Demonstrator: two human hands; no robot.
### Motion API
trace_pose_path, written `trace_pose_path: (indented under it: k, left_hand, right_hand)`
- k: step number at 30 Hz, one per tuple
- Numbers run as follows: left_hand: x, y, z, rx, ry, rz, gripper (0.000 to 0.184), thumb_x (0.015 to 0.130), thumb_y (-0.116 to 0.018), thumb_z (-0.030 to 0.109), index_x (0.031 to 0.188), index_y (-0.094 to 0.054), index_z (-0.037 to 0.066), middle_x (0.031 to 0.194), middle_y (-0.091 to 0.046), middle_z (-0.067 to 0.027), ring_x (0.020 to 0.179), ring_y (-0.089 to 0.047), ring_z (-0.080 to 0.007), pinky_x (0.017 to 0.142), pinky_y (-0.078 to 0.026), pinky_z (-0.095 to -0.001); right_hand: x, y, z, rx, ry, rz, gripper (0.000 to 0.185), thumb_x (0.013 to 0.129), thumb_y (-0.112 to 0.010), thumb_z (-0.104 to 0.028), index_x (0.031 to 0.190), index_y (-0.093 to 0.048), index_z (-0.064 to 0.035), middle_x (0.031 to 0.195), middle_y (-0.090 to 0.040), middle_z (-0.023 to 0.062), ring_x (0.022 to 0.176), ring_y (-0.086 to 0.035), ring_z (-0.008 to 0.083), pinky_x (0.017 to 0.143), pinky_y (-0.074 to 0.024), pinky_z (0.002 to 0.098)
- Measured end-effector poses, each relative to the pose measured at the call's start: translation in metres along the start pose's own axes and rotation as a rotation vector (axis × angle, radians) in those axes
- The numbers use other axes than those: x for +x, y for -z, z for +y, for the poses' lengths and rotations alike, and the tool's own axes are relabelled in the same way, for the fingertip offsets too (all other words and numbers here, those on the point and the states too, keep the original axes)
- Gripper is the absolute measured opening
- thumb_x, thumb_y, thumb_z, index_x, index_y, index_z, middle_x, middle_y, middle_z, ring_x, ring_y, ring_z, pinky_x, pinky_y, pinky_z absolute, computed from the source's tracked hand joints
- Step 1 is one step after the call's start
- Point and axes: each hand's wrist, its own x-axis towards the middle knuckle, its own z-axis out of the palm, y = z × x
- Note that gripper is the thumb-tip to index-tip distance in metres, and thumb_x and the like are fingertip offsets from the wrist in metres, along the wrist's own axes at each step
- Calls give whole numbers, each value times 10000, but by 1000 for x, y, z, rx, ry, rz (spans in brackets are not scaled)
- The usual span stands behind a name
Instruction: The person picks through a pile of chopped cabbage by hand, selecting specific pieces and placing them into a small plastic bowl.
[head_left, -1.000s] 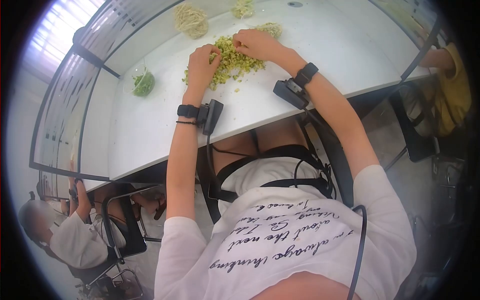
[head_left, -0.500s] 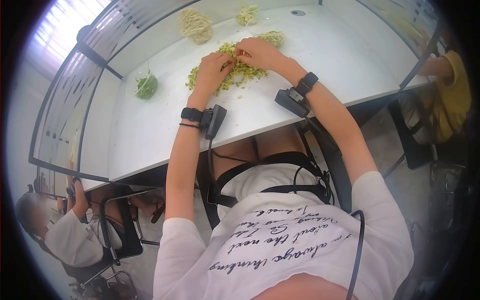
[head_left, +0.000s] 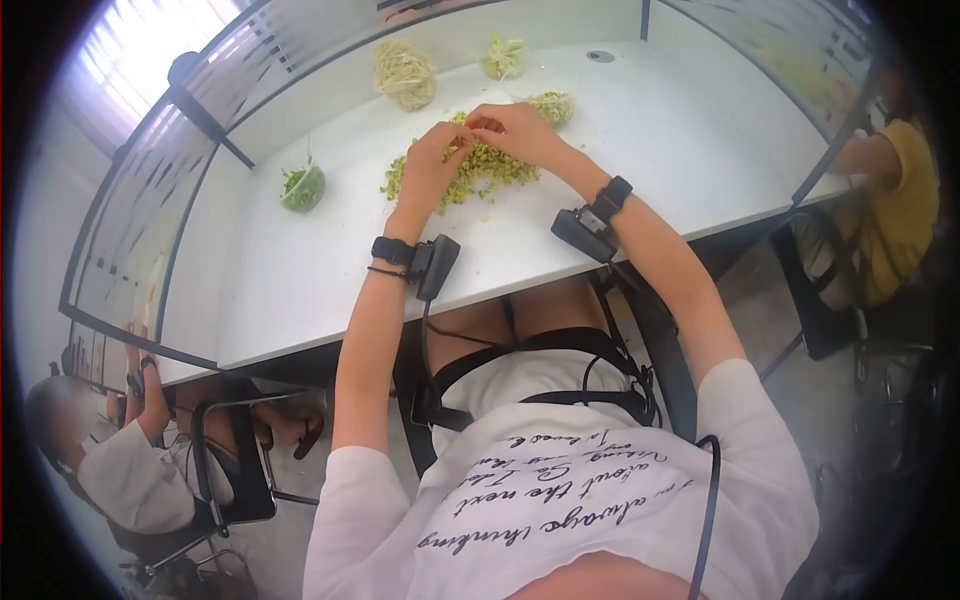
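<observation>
Green pieces (head_left: 490,175) lie under pinched hands (head_left: 515,130), hold unclear, open table (head_left: 670,155) toward right edge

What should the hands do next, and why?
Maybe draw the left hand and right hand slightly apart over the pile of green bits: their fingertips are close together there, so anything pinched, too small to tell, would probably drop onto it.

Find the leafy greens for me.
In the head view, the leafy greens sit on the left part of the white table, left of the chopped green pile and left hand.
</observation>
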Motion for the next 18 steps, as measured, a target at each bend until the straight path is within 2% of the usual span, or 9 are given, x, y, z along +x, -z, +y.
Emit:
trace_pose_path:
  k: [1,4,9,13,18]
  left_hand:
    - [0,0,-1,-19,7,11,142,784,-649,24,917,-598,18,886,-644,-61,815,-629,-175,737,-480,-278]
    - [0,0,0,13,31,52,148,782,-652,24,921,-601,17,884,-646,-65,815,-628,-174,735,-482,-281]
    - [0,0,-7,56,32,67,161,780,-670,59,919,-596,22,869,-639,-65,790,-613,-175,723,-480,-287]
    - [0,0,-5,91,10,93,193,777,-688,103,915,-577,26,840,-624,-70,754,-595,-182,696,-474,-291]
    - [0,0,0,132,53,143,199,783,-689,135,902,-568,31,820,-609,-68,695,-556,-183,649,-454,-302]
  right_hand:
    - [0,-1,-1,62,-13,-7,197,865,-576,-118,1034,-614,-23,849,-681,74,759,-649,131,684,-506,252]
    - [2,-2,-6,254,-148,-43,187,871,-575,-112,1019,-618,-4,835,-679,74,727,-650,122,679,-509,247]
    - [2,-1,-5,428,-170,-56,153,820,-615,-63,925,-634,46,801,-674,107,695,-660,147,635,-536,250]
    - [3,1,-5,444,-156,-94,129,795,-642,-46,894,-621,34,799,-672,93,725,-651,141,660,-525,244]
    - [7,6,-13,273,-75,112,126,770,-669,-79,873,-624,-21,800,-668,62,751,-650,123,671,-503,248]
